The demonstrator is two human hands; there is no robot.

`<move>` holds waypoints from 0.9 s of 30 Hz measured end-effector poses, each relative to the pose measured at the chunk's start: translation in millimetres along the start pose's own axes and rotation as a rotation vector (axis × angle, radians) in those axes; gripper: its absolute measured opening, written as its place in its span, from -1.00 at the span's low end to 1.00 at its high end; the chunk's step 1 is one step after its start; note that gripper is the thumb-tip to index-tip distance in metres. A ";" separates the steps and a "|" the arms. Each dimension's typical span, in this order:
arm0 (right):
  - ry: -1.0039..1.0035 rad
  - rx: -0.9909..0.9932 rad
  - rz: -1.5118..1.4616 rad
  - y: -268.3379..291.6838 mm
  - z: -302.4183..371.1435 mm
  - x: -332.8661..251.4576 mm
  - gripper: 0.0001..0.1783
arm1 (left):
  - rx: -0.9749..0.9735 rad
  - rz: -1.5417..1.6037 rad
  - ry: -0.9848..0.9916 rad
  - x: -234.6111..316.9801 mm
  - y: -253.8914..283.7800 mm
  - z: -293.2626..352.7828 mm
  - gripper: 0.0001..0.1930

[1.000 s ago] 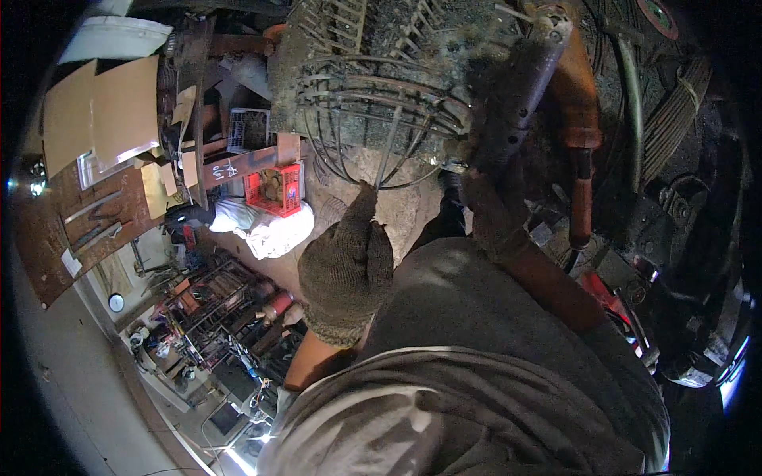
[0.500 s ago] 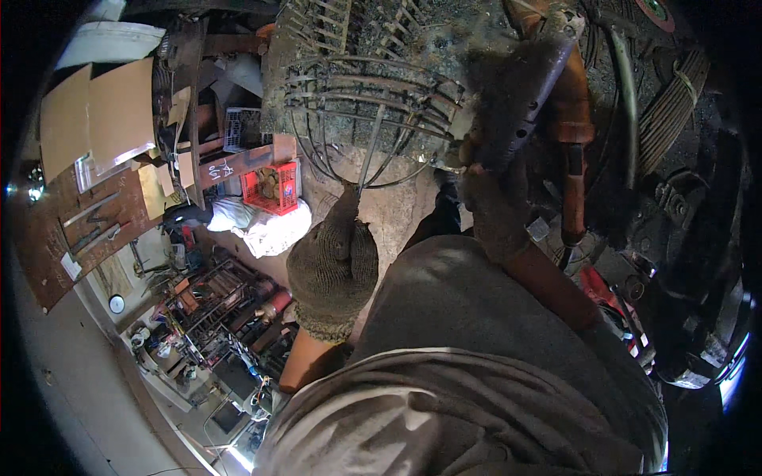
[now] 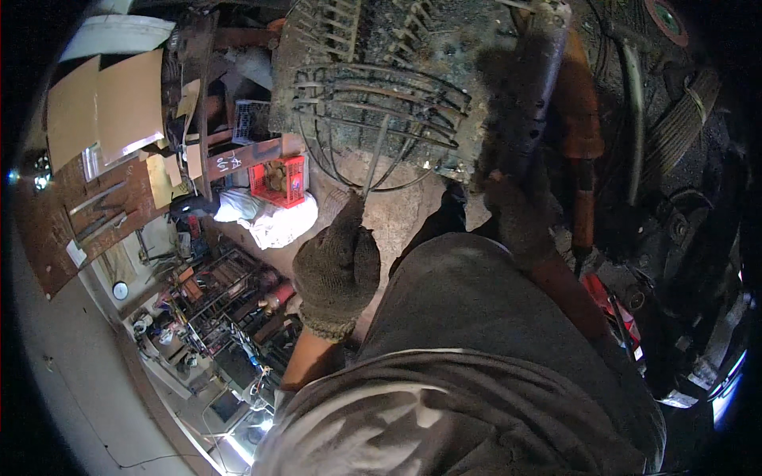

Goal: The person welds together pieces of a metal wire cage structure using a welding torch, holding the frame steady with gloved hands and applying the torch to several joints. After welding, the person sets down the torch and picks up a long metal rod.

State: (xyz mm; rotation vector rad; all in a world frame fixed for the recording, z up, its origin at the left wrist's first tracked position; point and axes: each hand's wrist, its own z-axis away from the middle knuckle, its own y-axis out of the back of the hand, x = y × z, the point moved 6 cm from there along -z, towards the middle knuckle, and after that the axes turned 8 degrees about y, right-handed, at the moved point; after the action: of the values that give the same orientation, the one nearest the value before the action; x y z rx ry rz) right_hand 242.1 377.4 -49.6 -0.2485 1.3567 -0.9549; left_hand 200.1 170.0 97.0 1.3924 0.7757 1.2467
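My left hand [image 3: 337, 266], in a dark knitted glove, is closed on the near end of a thin metal rod [image 3: 376, 155]. The rod runs up to a frame of curved metal bars [image 3: 381, 99], which lies over a dirty, pitted work surface [image 3: 484, 59]. At the right, my gloved right hand [image 3: 520, 222] is closed at the lower end of a grey tube-shaped tool [image 3: 533, 99] with dark holes in its side. Shadow hides most of those fingers. The tool stands nearly upright, right of the bars; its working end is unclear.
An orange cylindrical thing [image 3: 583, 131] with a narrow lower part is right of the tool. Bundled rods [image 3: 689, 119] lie farther right. To the left are a red crate [image 3: 278, 181], a white sack [image 3: 286, 222], cardboard sheets [image 3: 131, 99] and piled metal parts [image 3: 218, 297].
The grey tool has swung from a slant to nearly upright, and my right hand has shifted slightly. My left hand stays on the rod. The whole view has shifted a little.
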 end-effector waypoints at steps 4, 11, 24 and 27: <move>-0.070 -0.036 0.022 5.8 1.8 5.6 -0.47 | 0.096 0.024 -0.108 7.5 5.0 -3.5 -0.55; -0.059 -0.018 0.141 5.9 2.9 10.2 -0.48 | 0.040 0.035 -0.057 11.0 7.1 -3.7 -0.59; -0.096 -0.082 0.159 2.9 46.3 -7.8 -0.55 | 0.157 0.104 -0.165 -1.1 -3.5 -2.0 -0.59; -0.111 -0.095 0.238 7.5 55.3 -14.3 -0.53 | 0.180 0.001 -0.207 2.2 -0.4 0.0 -0.58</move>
State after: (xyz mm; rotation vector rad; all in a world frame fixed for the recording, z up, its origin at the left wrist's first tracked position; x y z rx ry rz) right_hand 296.1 372.0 -30.4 -0.2031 1.2982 -0.6698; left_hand 200.7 172.2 97.2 1.6391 0.7566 1.0330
